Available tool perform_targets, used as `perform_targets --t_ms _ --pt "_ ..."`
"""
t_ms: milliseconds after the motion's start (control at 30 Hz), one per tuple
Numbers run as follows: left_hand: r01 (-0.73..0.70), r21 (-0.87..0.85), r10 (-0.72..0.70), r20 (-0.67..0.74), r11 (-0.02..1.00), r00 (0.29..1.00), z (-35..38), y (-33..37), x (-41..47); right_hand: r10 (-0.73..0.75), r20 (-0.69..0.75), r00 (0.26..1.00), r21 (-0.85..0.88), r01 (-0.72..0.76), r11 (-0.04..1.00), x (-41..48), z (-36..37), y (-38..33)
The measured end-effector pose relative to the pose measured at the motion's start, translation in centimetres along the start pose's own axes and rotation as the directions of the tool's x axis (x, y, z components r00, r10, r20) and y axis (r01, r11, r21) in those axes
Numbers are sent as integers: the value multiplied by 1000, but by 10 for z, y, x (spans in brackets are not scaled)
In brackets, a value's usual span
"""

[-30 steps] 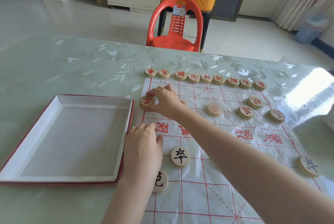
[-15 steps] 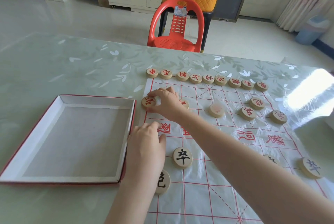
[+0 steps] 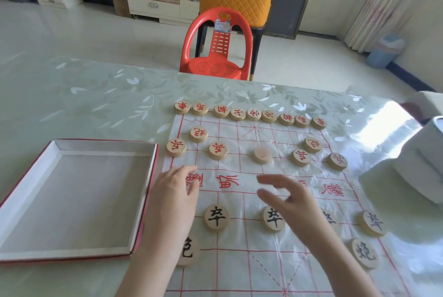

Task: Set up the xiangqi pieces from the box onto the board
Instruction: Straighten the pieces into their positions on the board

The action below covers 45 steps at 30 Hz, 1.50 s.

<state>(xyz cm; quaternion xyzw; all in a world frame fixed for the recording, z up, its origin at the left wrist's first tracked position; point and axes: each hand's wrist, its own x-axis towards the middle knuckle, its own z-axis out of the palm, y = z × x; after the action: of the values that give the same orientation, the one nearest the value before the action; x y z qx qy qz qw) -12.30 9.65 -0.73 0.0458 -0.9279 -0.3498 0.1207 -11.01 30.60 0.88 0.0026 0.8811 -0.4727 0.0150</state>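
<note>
The round wooden pieces with red characters (image 3: pixel 253 114) are fully set out on the far half: nine along the far edge, then two cannons and five soldiers nearer, the middle soldier washed out by glare. The round wooden pieces with black characters (image 3: pixel 215 217) are only partly out. I see soldiers along one near line and a cannon at each side, the left one half under the forearm. All lie on the thin white plastic board with red grid lines (image 3: pixel 239 133). It is crinkled, so I judge that the left hand (image 3: pixel 173 198) rests on its left edge to keep it flat, fingers relaxed and grasping nothing that I can see. The right hand (image 3: pixel 290 197), blurred, hovers above the black soldiers, fingers loose and empty. The shallow red-edged cardboard box (image 3: pixel 72 200) sits left of the board on the pale green floral bench (image 3: pixel 84 100) and shows no pieces.
</note>
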Motion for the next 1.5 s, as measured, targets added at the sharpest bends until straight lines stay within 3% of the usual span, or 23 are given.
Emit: perform_targets --t_ms 167,300,500,700,1000,1500 --pt "-16 -55 13 -46 998 999 -4 2 17 34 -40 999 22 -33 999 -18 -23 13" --pt "-87 86 89 -18 992 996 1 6 58 59 -99 993 48 -54 997 -21 -39 22" --pt "-176 334 125 170 926 978 21 5 128 59 -128 990 74 -50 996 -20 -47 26" --pt "-187 360 61 333 914 941 28 -12 152 53 -95 994 79 -46 996 -16 -44 29" --pt "-156 183 101 276 971 956 38 -17 156 51 -72 996 44 -48 998 -10 -35 29" --pt "-200 195 163 189 960 968 37 -9 164 41 -96 995 62 -36 997 -1 -35 29"
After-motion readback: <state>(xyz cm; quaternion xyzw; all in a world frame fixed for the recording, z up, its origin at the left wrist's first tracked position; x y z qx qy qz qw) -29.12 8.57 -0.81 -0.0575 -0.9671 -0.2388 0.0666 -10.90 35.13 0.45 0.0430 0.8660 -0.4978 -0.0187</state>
